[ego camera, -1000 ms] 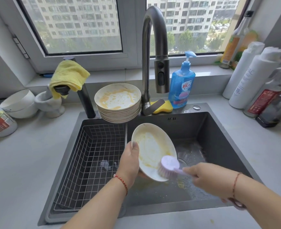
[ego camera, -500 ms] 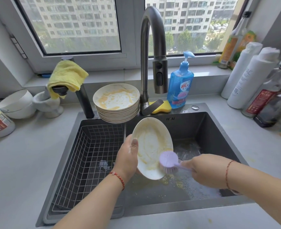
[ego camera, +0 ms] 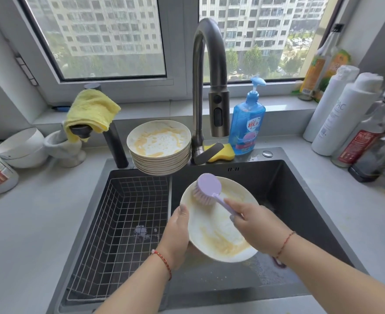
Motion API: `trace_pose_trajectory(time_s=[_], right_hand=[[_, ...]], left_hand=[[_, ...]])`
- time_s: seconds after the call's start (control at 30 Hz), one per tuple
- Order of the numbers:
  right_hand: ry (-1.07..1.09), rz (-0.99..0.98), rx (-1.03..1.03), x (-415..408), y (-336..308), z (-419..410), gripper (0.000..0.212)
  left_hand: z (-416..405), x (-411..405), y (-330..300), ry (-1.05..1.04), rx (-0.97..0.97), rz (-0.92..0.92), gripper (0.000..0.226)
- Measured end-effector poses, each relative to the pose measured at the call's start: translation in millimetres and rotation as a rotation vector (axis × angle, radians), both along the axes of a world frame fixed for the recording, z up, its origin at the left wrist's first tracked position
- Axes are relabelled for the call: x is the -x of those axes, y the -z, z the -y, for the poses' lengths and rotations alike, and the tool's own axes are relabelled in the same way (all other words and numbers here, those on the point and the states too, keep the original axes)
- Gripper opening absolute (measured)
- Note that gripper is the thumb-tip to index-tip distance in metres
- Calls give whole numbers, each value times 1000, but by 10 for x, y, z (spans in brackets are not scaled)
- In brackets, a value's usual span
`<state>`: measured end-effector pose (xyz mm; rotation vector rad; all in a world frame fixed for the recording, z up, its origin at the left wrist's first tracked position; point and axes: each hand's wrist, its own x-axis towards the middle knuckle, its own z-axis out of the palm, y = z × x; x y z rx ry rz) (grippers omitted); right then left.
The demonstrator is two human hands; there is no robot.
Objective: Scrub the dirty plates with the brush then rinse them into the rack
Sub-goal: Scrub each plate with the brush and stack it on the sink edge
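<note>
Dark sink [ego camera: 300, 189], wire rack [ego camera: 123, 223] filling its left half. Behind the divider, stack of dirty plates [ego camera: 159, 147]. Over the right basin, tilted plate [ego camera: 214, 225] smeared yellow, gripped at its left rim by left hand [ego camera: 175, 234], thumb on the face. Right hand [ego camera: 257, 225], fingers curled round the handle of purple brush [ego camera: 207, 189], bristles against the plate's upper part.

Daylit window [ego camera: 110, 37] above a grey countertop [ego camera: 28, 223], apartment blocks [ego camera: 255, 21] outside.
</note>
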<state>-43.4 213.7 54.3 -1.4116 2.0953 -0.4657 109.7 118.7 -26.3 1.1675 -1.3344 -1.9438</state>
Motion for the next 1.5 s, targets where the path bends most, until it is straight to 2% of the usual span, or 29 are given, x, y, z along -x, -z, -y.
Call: trace_pose_trajectory(time_s=[0.1, 0.17, 0.27, 0.37, 0.47, 0.57, 0.63, 0.7, 0.77, 0.8, 0.87, 0.9, 0.97, 1.0, 1.03, 1.1, 1.13, 1.2, 1.27, 1.33, 1.4, 1.5], right_hand=[[56, -147, -1, 18, 48, 42, 56], [57, -111, -10, -29, 47, 60, 56], [-25, 36, -5, -161, -16, 58, 52], [-11, -26, 9, -97, -33, 100, 50], [92, -173, -17, 126, 7, 99, 48], [283, -157, 9, 355, 97, -33, 25], [448, -155, 60, 510, 211, -116, 21], [595, 4, 90, 586, 306, -158, 27], [690, 370, 106, 552, 383, -162, 36], [723, 569, 118, 532, 436, -150, 36], [785, 898, 164, 441, 497, -115, 21], [828, 998, 179, 411, 523, -99, 14], [910, 1061, 191, 381, 552, -96, 14], [941, 1061, 191, 372, 554, -104, 16], [963, 1063, 187, 358, 555, -104, 16], [993, 1052, 160, 320, 571, -118, 19], [1006, 1044, 146, 297, 582, -129, 24], [1046, 1040, 131, 274, 615, -141, 32], [1080, 1042, 96, 256, 635, -137, 33], [1085, 1054, 62, 215, 662, -130, 31], [1080, 1051, 26, 167, 677, -129, 30], [1020, 1015, -8, 70, 694, -123, 31]], left_hand=[[40, 45, -18, -34, -26, -7, 52], [68, 79, -40, -45, -30, 0, 43], [74, 112, -60, -52, -45, 7, 42], [71, 144, -78, -59, -20, 18, 42], [56, 146, -113, -74, -24, 19, 41], [78, 100, -128, -138, -58, 0, 46], [110, 59, -108, -167, -79, -14, 50], [126, 43, -110, -172, -117, -43, 51], [135, 52, -141, -143, -172, -88, 53], [125, 65, -172, -128, -197, -106, 55], [98, 76, -228, -87, -252, -108, 56], [94, 71, -256, -53, -269, -87, 56], [78, 52, -291, 27, -277, -41, 57], [61, 51, -313, 46, -246, 3, 56], [59, 48, -320, 66, -137, 99, 53], [76, 14, -237, 74, 300, 490, 49], [56, -35, -211, 75, 532, 622, 52], [-81, -88, -217, 159, 827, 595, 63], [-206, -86, -151, 342, 949, 509, 62], [-290, -49, -108, 576, 1076, 554, 50], [-331, 13, 8, 698, 1262, 673, 45], [-399, 75, 68, 683, 1398, 772, 76]])
